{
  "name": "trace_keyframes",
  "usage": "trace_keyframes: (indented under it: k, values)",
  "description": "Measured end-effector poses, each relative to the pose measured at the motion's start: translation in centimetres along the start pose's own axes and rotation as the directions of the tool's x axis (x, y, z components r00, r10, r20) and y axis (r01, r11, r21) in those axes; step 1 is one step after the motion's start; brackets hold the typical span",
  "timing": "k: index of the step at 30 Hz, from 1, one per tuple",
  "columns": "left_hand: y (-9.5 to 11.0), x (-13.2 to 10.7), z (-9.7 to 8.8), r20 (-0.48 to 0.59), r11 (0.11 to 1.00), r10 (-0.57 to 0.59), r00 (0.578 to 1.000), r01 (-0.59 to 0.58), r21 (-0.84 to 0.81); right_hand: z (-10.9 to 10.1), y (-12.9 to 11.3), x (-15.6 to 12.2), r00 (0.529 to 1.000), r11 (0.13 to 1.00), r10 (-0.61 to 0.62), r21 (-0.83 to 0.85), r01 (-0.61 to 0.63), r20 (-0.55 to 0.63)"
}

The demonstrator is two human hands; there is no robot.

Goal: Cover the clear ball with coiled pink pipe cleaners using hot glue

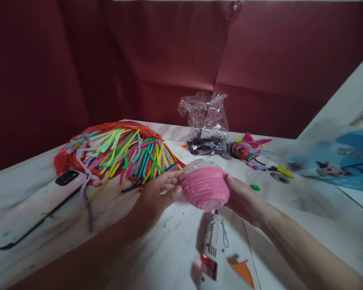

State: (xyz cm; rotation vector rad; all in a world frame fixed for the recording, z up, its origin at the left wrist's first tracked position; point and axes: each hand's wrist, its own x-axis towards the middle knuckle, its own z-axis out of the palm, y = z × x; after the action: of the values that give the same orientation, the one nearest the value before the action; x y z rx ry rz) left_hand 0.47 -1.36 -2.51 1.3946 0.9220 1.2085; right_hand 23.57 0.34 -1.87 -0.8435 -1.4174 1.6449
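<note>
Between my two hands, above the white table, is a small rounded cup (205, 187) with pink strands wound round its side. Its end nearer me shows a pale, uncovered patch, and a whitish band runs along the far edge. My left hand (161, 188) has its fingers curled at the cup's left side, with the thumb near the pink winding. From the right, my right hand (245, 200) grips the cup, its thumb on the side and the other fingers mostly hidden. Just below the cup lies a white glue gun (210, 241) with a glowing red light.
A red plastic bag (133, 128) spills many coloured pipe cleaners (139, 155) at left, beside a phone (39, 209). Behind the cup stands a clear plastic bag (207, 121) with dark contents. A pink craft figure (248, 147) and blue printed packaging (345, 161) are at right.
</note>
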Motion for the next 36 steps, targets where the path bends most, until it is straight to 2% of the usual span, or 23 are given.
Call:
trace_keyframes:
  k: [4, 8, 14, 20, 22, 24, 26, 28, 30, 34, 36]
  values:
    - [0.8, -0.1, 0.1, -0.032, 1.000, -0.016, 0.999, 0.017, 0.007, 0.2, 0.2, 0.2, 1.000, 0.990, 0.005, 0.138, -0.003, -0.009]
    - [0.8, 0.0, 0.0, -0.077, 0.999, -0.044, 0.996, 0.046, 0.027, 0.0, 0.1, 0.2, 0.999, 0.969, 0.020, 0.245, -0.007, -0.048]
    - [0.8, 0.0, -0.3, -0.105, 0.990, -0.048, 0.993, 0.061, 0.125, -0.4, 0.2, 0.1, 0.995, 0.961, 0.052, 0.276, -0.026, -0.087]
    - [0.5, -0.1, -0.3, -0.166, 0.971, 0.034, 0.985, 0.007, 0.237, 0.4, 0.2, 0.2, 0.995, 0.990, 0.048, 0.134, -0.036, -0.083]
    - [0.2, -0.5, 0.0, -0.138, 0.952, 0.091, 0.986, -0.045, 0.302, 0.9, 0.1, 0.1, 0.996, 0.997, 0.061, 0.056, -0.057, -0.067]
    - [-0.1, -1.2, 0.3, 0.031, 0.904, 0.151, 0.988, -0.151, 0.401, 1.5, 0.1, 0.0, 0.996, 0.997, 0.069, -0.018, -0.070, -0.048]
    - [-0.1, -1.7, 0.5, 0.169, 0.873, 0.146, 0.975, -0.207, 0.441, 2.2, 0.0, -0.2, 0.997, 0.994, 0.077, -0.077, -0.078, -0.018]
    - [-0.1, -1.9, 0.4, 0.192, 0.873, 0.122, 0.974, -0.197, 0.445, 2.5, -0.1, -0.4, 0.996, 0.989, 0.089, -0.123, -0.086, 0.020]
    - [0.1, -1.9, 0.2, 0.160, 0.888, 0.098, 0.982, -0.159, 0.431, 2.3, -0.3, -0.4, 0.993, 0.983, 0.105, -0.158, -0.094, 0.062]
    - [0.4, -1.5, -0.3, 0.144, 0.947, 0.005, 0.990, -0.051, 0.318, 1.0, -0.9, 0.2, 0.982, 0.965, 0.137, -0.243, -0.102, 0.132]
    - [0.5, -1.4, -0.5, 0.147, 0.952, -0.001, 0.989, -0.044, 0.301, 0.4, -1.3, 0.7, 0.973, 0.951, 0.162, -0.291, -0.109, 0.165]
